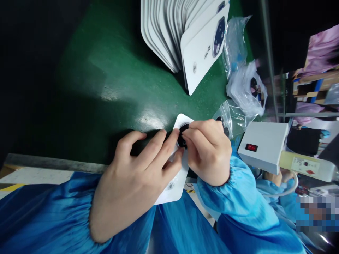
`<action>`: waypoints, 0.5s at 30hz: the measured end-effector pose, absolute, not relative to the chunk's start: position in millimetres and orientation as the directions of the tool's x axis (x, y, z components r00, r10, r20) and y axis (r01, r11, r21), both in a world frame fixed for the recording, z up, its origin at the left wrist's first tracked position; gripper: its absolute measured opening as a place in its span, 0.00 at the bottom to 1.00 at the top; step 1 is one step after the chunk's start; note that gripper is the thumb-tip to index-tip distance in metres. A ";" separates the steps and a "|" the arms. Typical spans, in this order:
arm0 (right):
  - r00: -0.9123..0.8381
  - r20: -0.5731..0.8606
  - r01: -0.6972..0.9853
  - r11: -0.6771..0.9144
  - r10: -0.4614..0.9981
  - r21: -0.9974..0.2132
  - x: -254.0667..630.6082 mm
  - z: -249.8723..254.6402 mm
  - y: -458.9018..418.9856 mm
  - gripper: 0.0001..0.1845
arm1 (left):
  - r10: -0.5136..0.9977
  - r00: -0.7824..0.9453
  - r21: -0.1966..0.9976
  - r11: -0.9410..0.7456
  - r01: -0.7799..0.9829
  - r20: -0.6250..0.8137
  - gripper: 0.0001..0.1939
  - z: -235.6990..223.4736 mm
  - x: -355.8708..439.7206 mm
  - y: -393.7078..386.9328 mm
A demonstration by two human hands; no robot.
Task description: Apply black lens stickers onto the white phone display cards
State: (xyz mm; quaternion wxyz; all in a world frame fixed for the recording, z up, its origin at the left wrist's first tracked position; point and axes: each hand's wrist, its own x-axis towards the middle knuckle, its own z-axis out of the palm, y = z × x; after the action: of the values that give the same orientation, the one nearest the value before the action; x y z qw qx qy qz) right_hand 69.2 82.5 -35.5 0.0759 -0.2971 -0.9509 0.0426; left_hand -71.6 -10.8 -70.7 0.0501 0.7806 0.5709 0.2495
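Note:
A white phone back cover lies at the near edge of the green table, partly over my lap. My left hand rests on it with fingers stretched flat, pinning it down. My right hand is closed in a pinch on a small black camera-lens piece at the cover's far corner. The fingertips of both hands meet at that black piece. Most of the cover is hidden under my left hand.
A fanned stack of white back covers stands at the table's far side. Clear plastic bags with small black parts lie to the right. A white box with a red switch sits at the right, with another person's hand beneath it.

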 end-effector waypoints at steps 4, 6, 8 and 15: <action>-0.842 0.103 0.524 0.849 0.529 -0.073 64.6 -33.7 83.6 0.13 | 0.917 0.229 0.358 -0.345 0.868 0.327 0.11 -69.5 -71.3 -11.4; -0.852 0.096 0.513 0.857 0.515 -0.054 63.2 -32.9 84.4 0.14 | 0.917 0.230 0.362 -0.345 0.866 0.324 0.11 -69.2 -71.3 -11.3; -0.854 0.097 0.509 0.860 0.511 -0.041 63.3 -33.0 84.8 0.14 | 0.918 0.225 0.368 -0.343 0.864 0.327 0.10 -69.4 -71.4 -10.9; -0.828 0.121 0.542 0.836 0.548 -0.084 72.8 -40.6 83.9 0.09 | 0.914 0.232 0.367 -0.352 0.861 0.332 0.11 -70.8 -71.7 -10.4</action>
State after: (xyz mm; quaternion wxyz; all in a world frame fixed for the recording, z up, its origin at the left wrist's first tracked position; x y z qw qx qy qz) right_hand 72.8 83.9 -40.6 0.0699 -0.2850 -0.9557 0.0230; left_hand -71.7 -10.4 -70.8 0.0530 0.7831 0.5669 0.2503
